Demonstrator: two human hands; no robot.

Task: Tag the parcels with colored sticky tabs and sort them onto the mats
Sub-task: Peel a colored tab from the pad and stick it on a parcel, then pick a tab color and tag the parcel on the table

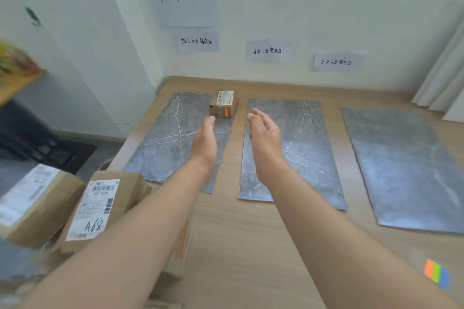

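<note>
— Wooden table (251,246) against a pale wall with handwritten paper signs (198,41): that's my sorting spot. At 9 o'clock sit two cardboard parcels, a big box (32,208) and the A68 parcel (100,208).

— How would they lift?

— Stiff taped card, probably light to middling. I'd take the A68 parcel by its two long sides with both hands, not across the label, which looks slick.

— And the tagged one?

— That small parcel (224,104) is at 12 o'clock, on the far right corner of the left mat (163,138), with an orange tab (226,111) on its near face. I reckon one hand could pinch it across its sides.

— Your hands?

— My left hand (204,138) and right hand (263,138) are apart, fingers straight, holding nothing, just short of that parcel.

— Further right?

— The middle mat (306,148) at 1 o'clock and the right mat (401,170) at 2 o'clock are thin grey sheets lying flat. The sticky tabs (437,275) are at 4 o'clock.
</note>
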